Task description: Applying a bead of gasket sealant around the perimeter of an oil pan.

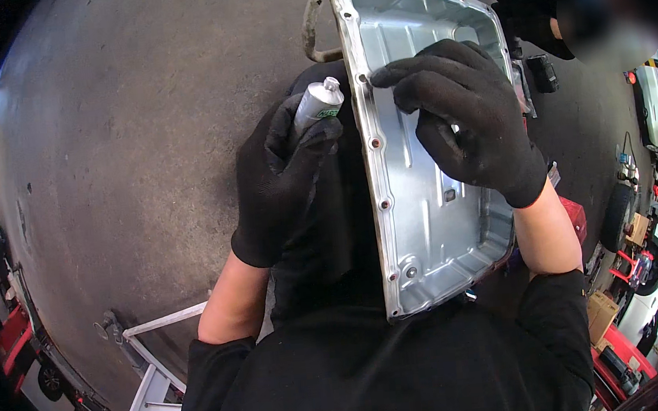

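Observation:
My left hand (276, 183) in a black glove grips a small silver tube (313, 109), held upright beside a shiny metal pan (426, 236). The pan stands on edge, its hollow facing me, with a flanged rim full of bolt holes. My right hand (474, 122), also gloved in black, is over the pan's upper part with curled fingers, one fingertip at the left rim. A small pale spot shows among these fingers; whether it is a held object I cannot tell.
A grey hose (312, 31) rises behind the pan. A white metal frame (152, 327) stands at lower left. Another person (543, 10) is at upper right, beside a dark object (543, 73) on the floor. Vehicles (654, 114) and red equipment line the curved edges.

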{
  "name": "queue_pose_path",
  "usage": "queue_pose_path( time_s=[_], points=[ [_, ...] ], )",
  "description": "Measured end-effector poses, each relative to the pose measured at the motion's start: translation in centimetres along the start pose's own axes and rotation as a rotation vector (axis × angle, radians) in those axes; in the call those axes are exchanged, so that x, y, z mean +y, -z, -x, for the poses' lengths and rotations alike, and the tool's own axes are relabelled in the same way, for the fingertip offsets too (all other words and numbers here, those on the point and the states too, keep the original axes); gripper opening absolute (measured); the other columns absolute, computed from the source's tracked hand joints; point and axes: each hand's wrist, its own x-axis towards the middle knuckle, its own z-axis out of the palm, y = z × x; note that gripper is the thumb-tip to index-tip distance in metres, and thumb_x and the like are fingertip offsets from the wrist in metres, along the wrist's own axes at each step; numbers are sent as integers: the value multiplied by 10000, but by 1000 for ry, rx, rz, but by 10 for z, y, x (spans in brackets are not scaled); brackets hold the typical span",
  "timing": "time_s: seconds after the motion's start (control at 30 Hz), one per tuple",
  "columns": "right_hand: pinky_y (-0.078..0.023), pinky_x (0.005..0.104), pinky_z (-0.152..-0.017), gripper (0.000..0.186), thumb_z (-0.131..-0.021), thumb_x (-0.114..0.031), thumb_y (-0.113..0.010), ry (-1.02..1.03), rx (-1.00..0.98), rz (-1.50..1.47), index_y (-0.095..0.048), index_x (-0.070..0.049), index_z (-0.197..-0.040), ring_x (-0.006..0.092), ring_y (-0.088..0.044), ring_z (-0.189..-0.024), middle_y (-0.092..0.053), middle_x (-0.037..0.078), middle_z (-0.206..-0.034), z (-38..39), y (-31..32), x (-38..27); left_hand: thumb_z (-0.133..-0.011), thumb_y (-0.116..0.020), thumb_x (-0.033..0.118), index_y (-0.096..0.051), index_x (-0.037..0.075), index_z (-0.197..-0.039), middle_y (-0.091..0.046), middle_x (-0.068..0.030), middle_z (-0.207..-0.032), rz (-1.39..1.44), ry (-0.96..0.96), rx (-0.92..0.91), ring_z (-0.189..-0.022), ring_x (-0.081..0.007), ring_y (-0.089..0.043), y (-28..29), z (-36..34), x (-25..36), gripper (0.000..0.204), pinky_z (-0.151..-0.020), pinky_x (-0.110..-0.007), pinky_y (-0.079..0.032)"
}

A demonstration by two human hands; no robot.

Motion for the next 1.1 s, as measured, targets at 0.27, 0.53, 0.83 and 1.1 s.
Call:
queue_pose_path(
  time_s=[0.27,0.53,0.83,1.1],
  points=[
    [-516,434,-848,283,-697,28,-646,64,40,62,-637,-80,-959,316,-675,-968,-760,79,-1200,-13,-3,-1,-991,-717,119,-679,-36,-1269,-758,-137,-1160,-18,-5,14,-1057,-194,-722,1,1,-3,321,-916,-325,-565],
    [-515,445,-870,344,-675,-19,-706,147,1,169,-687,-107,-1008,325,-681,-991,-762,73,-1175,-18,1,-9,-996,-713,139,-681,-35,-1273,-759,-133,-1156,-58,-68,12,-1042,-183,-714,2,0,0,330,-911,-323,-556],
    [-513,430,-872,274,-687,-16,-692,116,35,181,-658,-121,-939,316,-680,-990,-766,54,-1189,-13,1,0,-985,-718,138,-685,-36,-1269,-769,-143,-1135,-35,-62,42,-1031,-190,-721,0,1,-4,335,-907,-325,-556],
    [-505,442,-905,281,-721,-73,-734,168,-20,248,-689,-171,-979,282,-656,-1070,-749,19,-1195,-13,-2,-8,-973,-728,124,-689,-36,-1245,-766,-149,-1125,-55,-28,33,-1027,-187,-719,2,1,-3,317,-907,-328,-554]
  ],
)
